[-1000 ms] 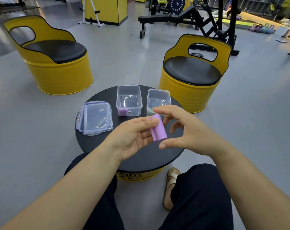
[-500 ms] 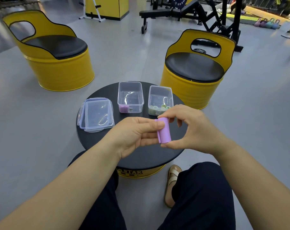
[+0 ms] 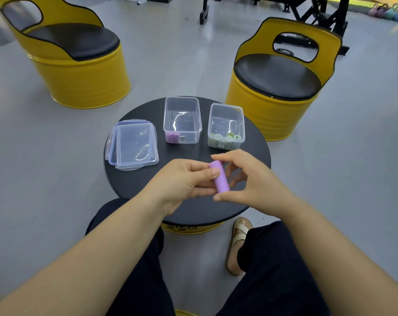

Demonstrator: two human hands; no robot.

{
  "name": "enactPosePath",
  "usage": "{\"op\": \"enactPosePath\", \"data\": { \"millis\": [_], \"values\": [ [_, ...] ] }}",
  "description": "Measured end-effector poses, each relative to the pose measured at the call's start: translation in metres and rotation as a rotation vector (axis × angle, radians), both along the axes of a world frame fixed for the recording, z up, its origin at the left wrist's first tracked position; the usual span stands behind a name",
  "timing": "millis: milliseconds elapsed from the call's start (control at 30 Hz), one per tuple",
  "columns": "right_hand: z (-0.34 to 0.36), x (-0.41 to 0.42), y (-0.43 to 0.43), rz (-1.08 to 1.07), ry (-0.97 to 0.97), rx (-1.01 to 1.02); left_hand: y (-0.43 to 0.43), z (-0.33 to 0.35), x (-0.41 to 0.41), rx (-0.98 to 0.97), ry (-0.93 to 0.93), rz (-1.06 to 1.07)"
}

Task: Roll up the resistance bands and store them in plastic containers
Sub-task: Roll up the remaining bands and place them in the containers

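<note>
A rolled purple resistance band is held above the round black table. My left hand grips its left side with thumb on top. My right hand pinches it between index fingertip at the top end and thumb at the bottom end. Behind stand two open clear plastic containers: the left container holds a purple roll in its near corner, the right container holds several green rolls.
Two stacked clear lids lie at the table's left. Yellow barrel chairs stand at the back left and back right. My dark-trousered legs and a sandalled foot are below the table. Gym equipment fills the far background.
The purple band has become a tighter roll between my fingers. My view has tilted down and moved closer to the table.
</note>
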State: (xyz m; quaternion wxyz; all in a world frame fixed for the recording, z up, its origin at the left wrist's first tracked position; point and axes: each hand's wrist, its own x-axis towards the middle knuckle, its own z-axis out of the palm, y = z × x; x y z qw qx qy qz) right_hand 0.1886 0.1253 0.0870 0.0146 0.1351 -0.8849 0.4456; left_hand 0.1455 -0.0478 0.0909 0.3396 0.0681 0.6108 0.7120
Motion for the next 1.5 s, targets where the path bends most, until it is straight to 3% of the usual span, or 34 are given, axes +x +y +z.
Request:
{"op": "enactPosePath", "data": {
  "millis": [133, 333, 533, 733, 833, 1033, 1200, 1500],
  "values": [
    [-0.015, -0.011, -0.006, -0.045, -0.093, -0.159, -0.001, -0.014, -0.016, 0.03, -0.052, -0.009],
    [-0.039, -0.052, -0.007, -0.079, -0.09, -0.105, 0.006, -0.041, -0.047, 0.042, -0.092, 0.079],
    [-0.079, -0.11, -0.009, -0.062, -0.167, -0.093, 0.009, -0.076, -0.101, -0.088, -0.075, 0.191],
    [-0.11, -0.182, 0.004, -0.134, -0.335, -0.341, 0.016, -0.11, -0.17, -0.311, 0.144, 0.202],
    [-0.125, -0.218, 0.009, -0.191, -0.379, -0.393, 0.025, -0.124, -0.2, -0.326, 0.225, 0.191],
    [-0.143, -0.265, 0.017, -0.193, -0.432, -0.302, 0.033, -0.155, -0.24, -0.319, 0.337, 0.241],
    [-0.152, -0.286, 0.014, -0.237, -0.351, -0.178, 0.035, -0.171, -0.258, -0.328, 0.463, 0.293],
    [-0.161, -0.321, 0.016, -0.241, -0.271, -0.132, 0.033, -0.185, -0.288, -0.509, 0.688, 0.309]
  ]
}}
